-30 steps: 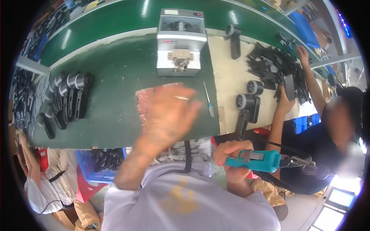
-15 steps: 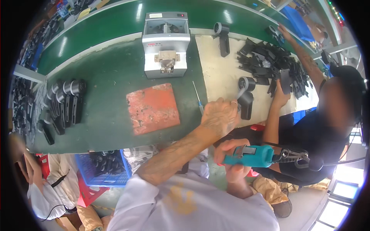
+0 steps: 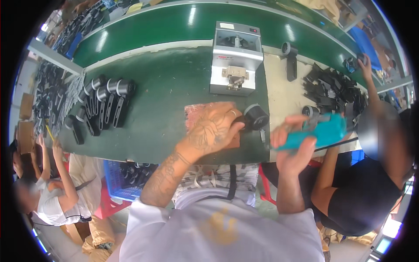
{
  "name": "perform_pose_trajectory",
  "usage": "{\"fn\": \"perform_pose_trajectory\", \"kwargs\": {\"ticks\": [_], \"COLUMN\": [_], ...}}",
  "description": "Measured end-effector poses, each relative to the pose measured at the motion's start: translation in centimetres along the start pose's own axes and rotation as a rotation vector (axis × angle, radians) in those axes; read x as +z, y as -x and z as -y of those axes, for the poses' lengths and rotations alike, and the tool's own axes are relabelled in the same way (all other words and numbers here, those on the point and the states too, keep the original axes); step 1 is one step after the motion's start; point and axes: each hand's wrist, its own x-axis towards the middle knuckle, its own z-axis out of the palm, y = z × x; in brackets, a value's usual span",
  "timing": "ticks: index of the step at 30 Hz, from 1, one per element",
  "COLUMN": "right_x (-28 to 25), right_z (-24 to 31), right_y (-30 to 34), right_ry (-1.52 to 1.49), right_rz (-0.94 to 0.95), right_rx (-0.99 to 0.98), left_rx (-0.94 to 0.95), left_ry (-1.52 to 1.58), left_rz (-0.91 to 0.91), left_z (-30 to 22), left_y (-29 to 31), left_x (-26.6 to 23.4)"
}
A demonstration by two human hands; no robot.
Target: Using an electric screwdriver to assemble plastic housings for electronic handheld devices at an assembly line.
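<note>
One black device [image 3: 254, 118] at frame centre is gripped by the left hand [image 3: 213, 131] above a red pad [image 3: 195, 114], seemingly by its handle, leaving the round head [image 3: 258, 115] exposed. Right of centre, the right hand [image 3: 297, 146] clasps a teal tool [image 3: 325, 131].

My head-worn fisheye looks down from close above my left hand [image 3: 213, 130], mid-frame, and right hand [image 3: 297, 146], centre-right.

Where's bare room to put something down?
Mostly bare: the green tabletop left of the boxy grey machine, right of the black, silver-ringed devices. Crowded: the heap of thin black pieces, and the flat red pad beneath the left hand.
</note>
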Motion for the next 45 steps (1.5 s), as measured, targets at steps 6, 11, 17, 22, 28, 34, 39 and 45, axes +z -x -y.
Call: {"fn": "perform_pose_trajectory", "kwargs": {"ticks": [6, 11, 17, 22, 28, 34, 39, 45], "right_x": [6.2, 8.4, 8.1, 8.5, 7.1, 6.7, 6.3, 5.8], "right_z": [-2.7, -6.1, -8.1, -7.5, -4.9, -5.2, -6.2, -7.0], "right_y": [-9.8, -13.0, -13.0, -12.5, -9.1, -8.1, -7.8, -7.9], "right_ry": [0.087, 0.171, 0.196, 0.211, 0.156, 0.095, 0.097, 0.155], "right_rz": [-0.012, 0.023, 0.115, 0.125, 0.060, 0.131, 0.101, 0.113], "right_rx": [-0.200, -0.270, -0.323, -0.199, -0.125, -0.131, -0.094, -0.088], "left_rx": [0.026, 0.031, -0.029, -0.034, -0.045, -0.047, -0.055, -0.078], "left_ry": [-0.045, -0.015, -0.041, -0.050, -0.037, -0.033, -0.017, -0.017], "left_rz": [-0.022, -0.114, -0.107, -0.103, -0.114, -0.103, -0.099, -0.023], "left_z": [2.5, 2.7, 2.5, 3.0, 2.8, 3.0, 2.9, 2.6], "left_y": [0.7, 2.2, 2.0, 2.0, 1.9, 2.0, 2.1, 1.9], "left_x": [-0.8, -0.2, -0.2, -0.1, -0.1, 0.0, 0.0, -0.1]}}
